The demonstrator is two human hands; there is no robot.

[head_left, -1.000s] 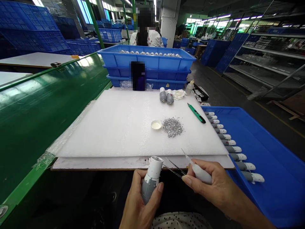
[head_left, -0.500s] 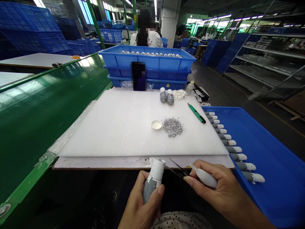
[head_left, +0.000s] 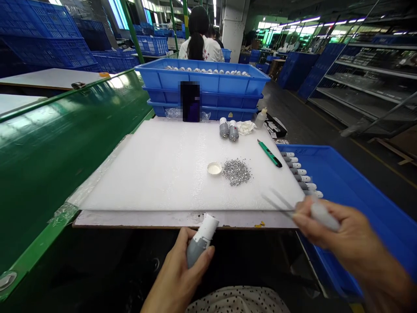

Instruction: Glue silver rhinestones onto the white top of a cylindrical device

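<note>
My left hand is wrapped round a grey-and-white cylindrical part, its white end tilted up and to the right near the table's front edge. In my right hand, smeared by motion, are tweezers pointing left and a translucent white squeeze bottle. The tweezers' tips are apart, with nothing visible between them. A heap of tiny silvery pieces lies on the white foam sheet, next to a shallow round dish with pale content.
Two similar grey-and-white parts, crumpled tissue, a dropper bottle and a green utility knife lie towards the back right. Stacked blue crates stand behind. At right, a blue tray holds several parts. One person sits beyond.
My right hand has moved right and up, away from the part, carrying the tweezers and squeeze bottle over the tray's edge. My left hand has shifted slightly left, and its part tilts more.
</note>
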